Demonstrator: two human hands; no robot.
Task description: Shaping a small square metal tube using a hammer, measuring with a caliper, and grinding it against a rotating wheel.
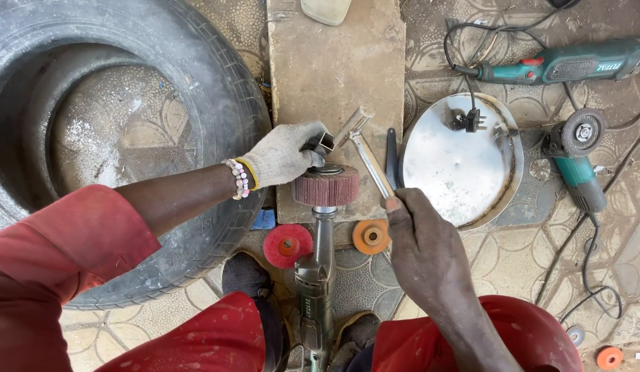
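Note:
My left hand [282,155] wears a pale work glove and is closed on the end of a short square metal tube [327,142], just above a maroon flap wheel [326,186]. The wheel is mounted on a grey-green power tool [315,275] that lies between my shoes. My bare right hand [420,241] grips a shiny wrench-like metal tool [367,155], whose far end reaches the tube above the wheel. Both hands work over a brown slab [333,69].
A big black tyre [216,89] lies to the left. A round shiny metal plate [464,165] sits to the right, with two green corded grinders [575,155] [568,63] beyond it. A red disc [287,244] and an orange disc [371,236] lie on the patterned floor.

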